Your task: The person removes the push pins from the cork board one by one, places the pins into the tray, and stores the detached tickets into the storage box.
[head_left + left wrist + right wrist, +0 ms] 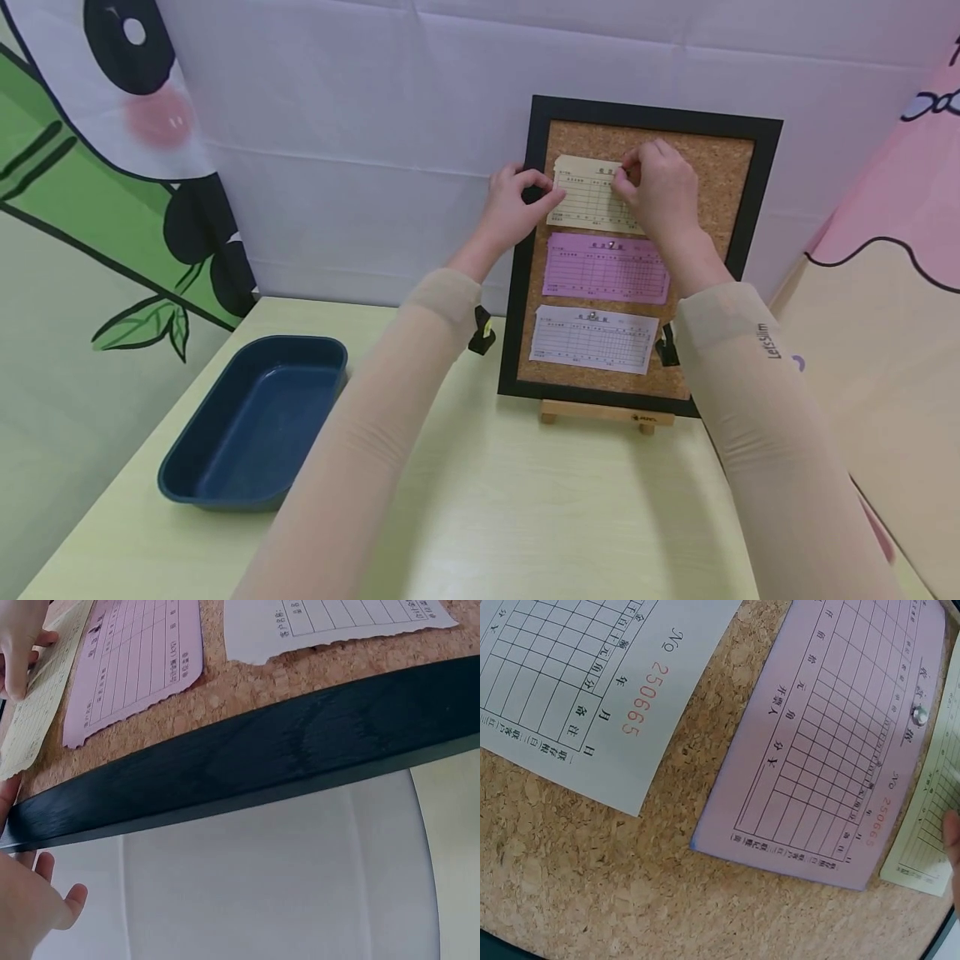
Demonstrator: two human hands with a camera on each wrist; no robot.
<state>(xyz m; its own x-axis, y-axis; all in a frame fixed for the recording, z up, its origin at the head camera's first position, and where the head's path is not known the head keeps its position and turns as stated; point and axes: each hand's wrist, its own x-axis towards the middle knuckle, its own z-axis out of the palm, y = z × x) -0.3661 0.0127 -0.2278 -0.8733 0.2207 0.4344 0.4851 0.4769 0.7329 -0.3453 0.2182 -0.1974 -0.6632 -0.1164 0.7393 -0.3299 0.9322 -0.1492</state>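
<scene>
A black-framed cork board (720,192) leans upright, bearing a yellow paper receipt slip (588,200), a pink slip (600,279) and a white slip (588,346). At the yellow slip's left edge, my left hand (513,204) pinches with thumb and forefinger; its other fingers (45,866) lie outside the frame. My right hand (663,187) has its fingertips together at the yellow slip's upper middle; whatever lies between them is hidden. A silver pushpin (919,715) holds the pink slip, and another pushpin (592,315) sits on the white slip.
The board stands on a small wooden easel (607,412) near the back of the pale table (525,508). To the left is a deep blue tray (168,467). A white printed cloth (360,150) hangs behind the table.
</scene>
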